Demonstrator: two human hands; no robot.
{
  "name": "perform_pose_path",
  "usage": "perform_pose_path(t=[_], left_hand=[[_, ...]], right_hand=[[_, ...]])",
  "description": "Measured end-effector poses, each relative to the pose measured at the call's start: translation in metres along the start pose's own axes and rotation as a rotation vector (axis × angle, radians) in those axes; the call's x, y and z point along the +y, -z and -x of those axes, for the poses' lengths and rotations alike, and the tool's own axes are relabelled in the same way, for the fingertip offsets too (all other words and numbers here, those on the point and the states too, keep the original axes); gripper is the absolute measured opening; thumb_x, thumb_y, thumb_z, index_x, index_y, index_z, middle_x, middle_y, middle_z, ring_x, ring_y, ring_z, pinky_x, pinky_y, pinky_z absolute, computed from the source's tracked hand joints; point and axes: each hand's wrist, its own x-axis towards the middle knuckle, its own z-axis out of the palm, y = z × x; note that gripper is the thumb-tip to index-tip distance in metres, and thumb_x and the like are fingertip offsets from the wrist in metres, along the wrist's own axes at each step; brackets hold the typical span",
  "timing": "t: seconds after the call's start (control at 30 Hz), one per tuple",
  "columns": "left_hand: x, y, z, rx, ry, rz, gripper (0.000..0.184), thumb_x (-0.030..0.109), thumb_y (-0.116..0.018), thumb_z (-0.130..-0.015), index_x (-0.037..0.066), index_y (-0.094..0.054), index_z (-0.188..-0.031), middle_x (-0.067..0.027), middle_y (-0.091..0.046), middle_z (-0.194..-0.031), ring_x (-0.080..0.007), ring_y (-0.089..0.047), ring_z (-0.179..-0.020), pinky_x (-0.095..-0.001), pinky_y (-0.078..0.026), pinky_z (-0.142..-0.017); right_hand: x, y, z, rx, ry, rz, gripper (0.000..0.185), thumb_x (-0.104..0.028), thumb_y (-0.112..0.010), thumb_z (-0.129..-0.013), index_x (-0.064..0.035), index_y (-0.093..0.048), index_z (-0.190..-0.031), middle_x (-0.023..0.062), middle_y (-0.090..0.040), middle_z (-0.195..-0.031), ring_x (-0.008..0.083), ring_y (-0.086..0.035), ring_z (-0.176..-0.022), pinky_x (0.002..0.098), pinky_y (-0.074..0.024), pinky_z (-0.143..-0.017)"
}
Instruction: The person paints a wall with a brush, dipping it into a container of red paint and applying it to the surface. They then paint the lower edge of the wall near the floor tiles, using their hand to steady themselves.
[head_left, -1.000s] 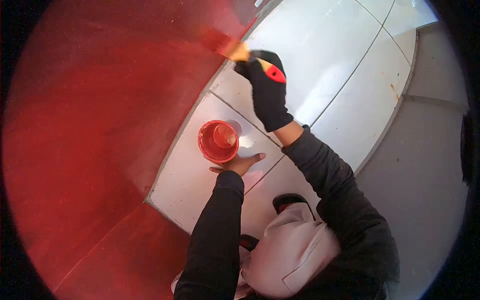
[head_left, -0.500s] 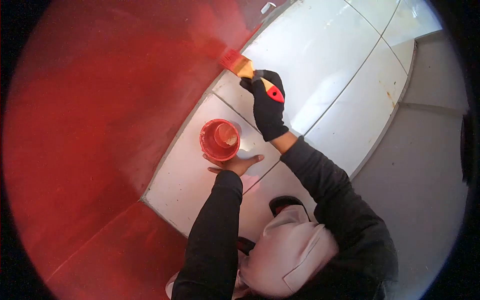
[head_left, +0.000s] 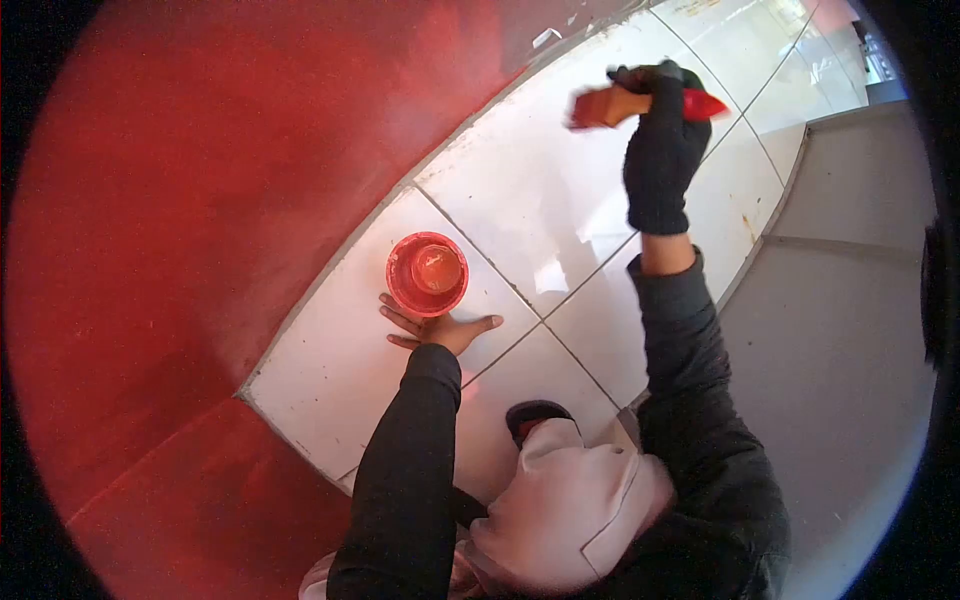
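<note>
My right hand (head_left: 668, 150), in a black glove, is closed around a paintbrush (head_left: 628, 104). The brush is raised above the white tiles, its red-stained bristles towards the left and its red handle end towards the right; motion blurs it. My bare left hand (head_left: 447, 332) has its fingers spread over a white tile. Right beside it, overlapping part of the hand from this angle, is a small red tub (head_left: 400, 274) with a round, paint-smeared hollow inside. Whether the palm touches the tub is hidden.
A red-painted surface (head_left: 250, 180) fills the left, meeting the white tiles (head_left: 320, 360) along a rough grey edge. Grey panels (head_left: 850, 330) run down the right side. My shoe (head_left: 535, 412) and light-coloured trouser leg (head_left: 560, 500) are at the bottom. A small white scrap (head_left: 547, 38) lies near the top.
My right hand has carried the brush away from the red surface's edge, up and to the right over the tiles. My left hand stays spread beside the tub; the view has shifted slightly.
</note>
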Motion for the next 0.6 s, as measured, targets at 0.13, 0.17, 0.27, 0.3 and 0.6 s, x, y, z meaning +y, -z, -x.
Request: perform_pose_path(t=[0.13, 0.17, 0.27, 0.3, 0.6], left_hand=[[-0.003, -0.004, -0.002, 0.047, -0.008, 0.018, 0.143, 0.068, -0.075, -0.041, 0.013, 0.01, -0.141, -0.0267, 0.027, -0.139, -0.0387, 0.03, -0.128, -0.0605, 0.002, -0.101], [-0.003, -0.004, -0.001, 0.048, -0.009, 0.018, 0.143, 0.068, -0.075, -0.041, 0.013, 0.01, -0.141, -0.0267, 0.027, -0.139, -0.0387, 0.03, -0.128, -0.0605, 0.002, -0.101], [0.0, 0.001, 0.003, 0.041, -0.002, 0.036, 0.143, 0.066, -0.076, -0.04, 0.013, 0.01, -0.141, -0.0257, 0.027, -0.139, -0.0378, 0.03, -0.128, -0.0603, 0.003, -0.101], [0.003, 0.005, 0.008, 0.027, 0.01, 0.037, 0.143, 0.066, -0.077, -0.041, 0.013, 0.01, -0.141, -0.0254, 0.027, -0.139, -0.0375, 0.03, -0.128, -0.0604, 0.003, -0.101], [-0.004, -0.004, -0.009, -0.082, 0.007, 0.005, 0.137, 0.065, -0.076, -0.043, 0.016, 0.004, -0.142, -0.0248, 0.029, -0.139, -0.0385, 0.033, -0.126, -0.0611, 0.005, -0.101]], right_hand=[[0.066, 0.016, -0.03, -0.219, 0.048, 0.775, 0.021, -0.024, -0.054, -0.086, -0.0047, -0.058, -0.091, 0.0187, -0.062, -0.078, 0.036, -0.06, -0.074, 0.0385, -0.0466, -0.063], [0.081, 0.015, -0.037, -0.289, 0.011, 0.846, 0.023, -0.026, -0.057, -0.083, -0.0058, -0.058, -0.094, 0.0191, -0.062, -0.082, 0.038, -0.059, -0.079, 0.0402, -0.0469, -0.065], [0.116, 0.004, -0.059, -0.336, 0.063, 0.982, 0.03, -0.03, -0.058, -0.082, -0.0081, -0.059, -0.102, 0.0169, -0.063, -0.088, 0.0364, -0.06, -0.08, 0.04, -0.0478, -0.069], [0.123, 0.0, -0.065, -0.328, 0.105, 1.027, 0.031, -0.032, -0.058, -0.082, -0.0094, -0.058, -0.103, 0.0162, -0.063, -0.088, 0.0358, -0.06, -0.081, 0.0408, -0.0477, -0.069], [0.148, -0.013, -0.08, -0.368, 0.223, 1.156, 0.021, -0.027, -0.051, -0.084, -0.0142, -0.059, -0.098, 0.0131, -0.064, -0.084, 0.0338, -0.06, -0.08, 0.0418, -0.0472, -0.069]])
